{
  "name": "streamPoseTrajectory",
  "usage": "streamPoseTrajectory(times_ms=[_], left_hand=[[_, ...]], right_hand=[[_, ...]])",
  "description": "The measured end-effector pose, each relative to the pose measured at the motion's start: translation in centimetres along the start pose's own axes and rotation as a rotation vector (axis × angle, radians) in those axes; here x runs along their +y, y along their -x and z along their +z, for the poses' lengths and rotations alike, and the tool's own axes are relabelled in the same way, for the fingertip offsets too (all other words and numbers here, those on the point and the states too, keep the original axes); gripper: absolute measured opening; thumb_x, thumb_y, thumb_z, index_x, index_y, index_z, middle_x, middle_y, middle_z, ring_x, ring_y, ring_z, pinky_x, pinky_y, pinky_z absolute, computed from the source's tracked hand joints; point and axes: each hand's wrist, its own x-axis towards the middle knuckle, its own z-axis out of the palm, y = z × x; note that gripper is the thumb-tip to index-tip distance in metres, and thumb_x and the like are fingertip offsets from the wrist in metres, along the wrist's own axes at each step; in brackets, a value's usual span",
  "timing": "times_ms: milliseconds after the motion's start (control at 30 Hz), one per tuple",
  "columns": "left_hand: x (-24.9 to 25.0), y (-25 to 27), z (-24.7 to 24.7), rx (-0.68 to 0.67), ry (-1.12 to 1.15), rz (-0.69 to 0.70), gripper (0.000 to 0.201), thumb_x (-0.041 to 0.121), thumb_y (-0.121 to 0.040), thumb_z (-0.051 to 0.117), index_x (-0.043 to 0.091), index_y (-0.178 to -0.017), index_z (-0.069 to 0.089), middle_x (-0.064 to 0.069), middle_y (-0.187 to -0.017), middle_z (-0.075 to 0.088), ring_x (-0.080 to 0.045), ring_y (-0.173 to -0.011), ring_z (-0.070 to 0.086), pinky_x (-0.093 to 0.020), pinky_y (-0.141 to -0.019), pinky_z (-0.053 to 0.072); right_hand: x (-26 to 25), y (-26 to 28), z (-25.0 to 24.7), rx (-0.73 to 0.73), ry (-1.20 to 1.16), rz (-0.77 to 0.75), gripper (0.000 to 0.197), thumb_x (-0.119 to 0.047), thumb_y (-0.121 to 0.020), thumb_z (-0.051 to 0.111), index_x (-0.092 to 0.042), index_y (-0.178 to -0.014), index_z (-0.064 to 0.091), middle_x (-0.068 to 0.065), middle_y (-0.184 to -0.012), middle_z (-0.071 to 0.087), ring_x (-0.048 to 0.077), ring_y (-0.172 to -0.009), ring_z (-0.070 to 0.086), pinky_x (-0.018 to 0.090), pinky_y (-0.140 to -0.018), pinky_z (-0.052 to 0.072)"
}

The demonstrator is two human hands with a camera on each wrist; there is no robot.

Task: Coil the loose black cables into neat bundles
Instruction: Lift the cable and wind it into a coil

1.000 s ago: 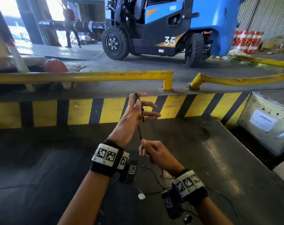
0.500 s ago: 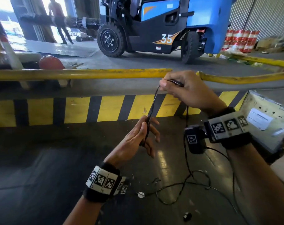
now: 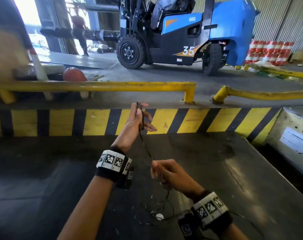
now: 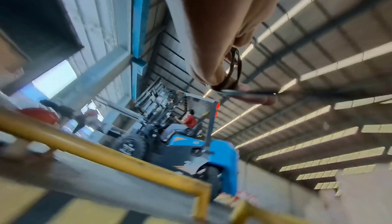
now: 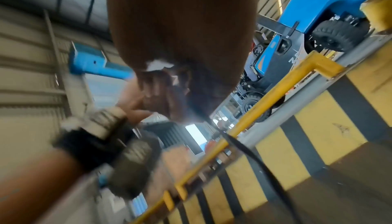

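We hold the black cable (image 3: 144, 144) between both hands above the dark table (image 3: 251, 170). Our left hand (image 3: 138, 122) is raised toward 12 o'clock, its fingers (image 3: 150, 128) mostly straight and spread, with the loops already wound running lengthwise along the palm and caught at the thumb tip; the left wrist view shows several strands hooked there. Our right hand (image 3: 169, 173) sits lower, toward 5 o'clock from the left, with its fingers curled and pinching the strand. Between the two hands the cable runs taut and nearly straight, its long axis going from 11 to 5 o'clock. Below the right hand the loose remainder (image 3: 164, 205) drops to the table and lies in slack curls near a small round pale object (image 3: 159, 216) (we cannot tell what it is). We judge that the coming move turns on this line: the right hand, nearer the free length, would have to carry the strand up toward 12 o'clock and over the left hand to lay another loop, while the left keeps the bundle steady.
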Motion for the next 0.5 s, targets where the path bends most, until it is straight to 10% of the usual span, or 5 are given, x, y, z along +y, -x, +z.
streamPoseTrajectory(times_ms=[167, 500], left_hand=[[-3.4, 2.7, -1.3, -0.148, -0.297, -0.179, 0.024, 0.034, -0.110, 0.025, 0.029, -0.123, 0.045, -0.014, -0.098, 0.060, -0.027, -0.066, 0.073, -0.036, -0.067, 0.059], [1.7, 8.5, 4.7, -0.342, 0.216, -0.168, 0.039, 0.035, -0.106, 0.027, 0.010, -0.134, 0.039, -0.017, -0.100, 0.063, -0.031, -0.067, 0.065, -0.041, -0.066, 0.056]], right_hand=[[-8.0, 0.7, -4.7, 0.078, 0.237, -0.160, 0.027, -0.027, -0.103, 0.050, -0.017, -0.084, 0.065, -0.008, -0.062, 0.053, 0.004, -0.051, 0.047, 0.015, -0.048, 0.040], [-5.2, -7.0, -9.1, 0.211, 0.288, -0.125, 0.036, -0.036, -0.103, 0.053, -0.014, -0.080, 0.070, 0.020, -0.069, 0.054, 0.022, -0.064, 0.048, 0.032, -0.057, 0.041]])
